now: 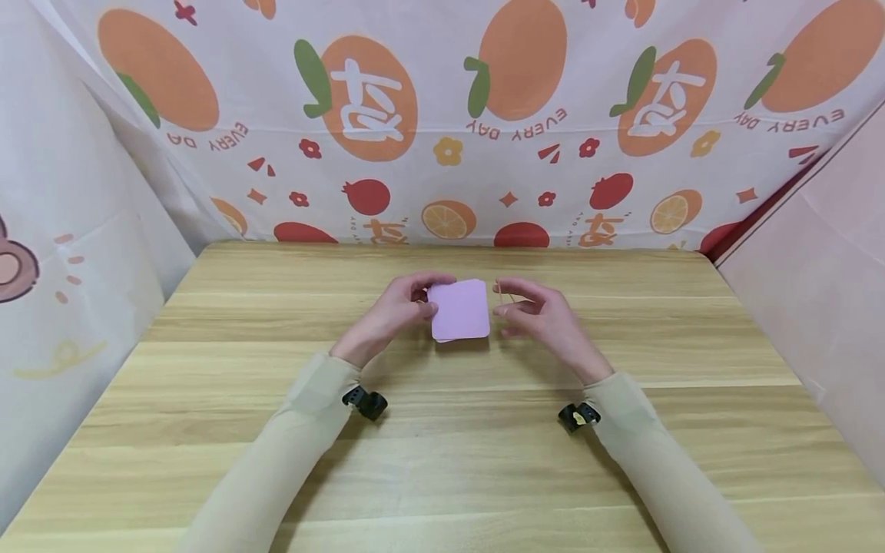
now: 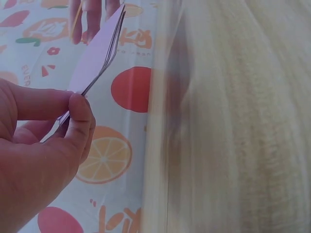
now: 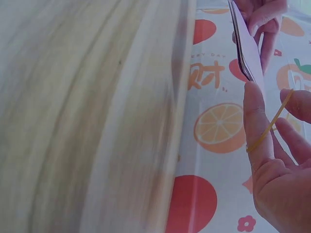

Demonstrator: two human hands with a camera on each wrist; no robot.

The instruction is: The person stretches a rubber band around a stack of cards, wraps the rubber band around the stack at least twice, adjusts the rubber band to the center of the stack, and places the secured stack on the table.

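Note:
A small stack of pale purple square cards [image 1: 459, 309] with rounded corners is raised above the table. My left hand [image 1: 397, 307] pinches its left edge between thumb and fingers, as the left wrist view shows side-on. The cards [image 2: 99, 58] are slightly fanned, their edges not flush. To the right of the stack is my right hand [image 1: 542, 311], its fingers spread apart. A thin yellow-orange rubber band [image 3: 272, 125] is looped over those fingers and stretched between them. One fingertip [image 3: 253, 94] appears close to the stack's edge; whether it touches I cannot tell.
A wood-grain table [image 1: 442, 461] lies under both hands. Behind it hangs a white cloth [image 1: 449, 92] printed with fruit, and pale cloth walls [image 1: 816, 253] stand at both sides. Black wrist cameras [image 1: 366, 402] sit on both sleeves.

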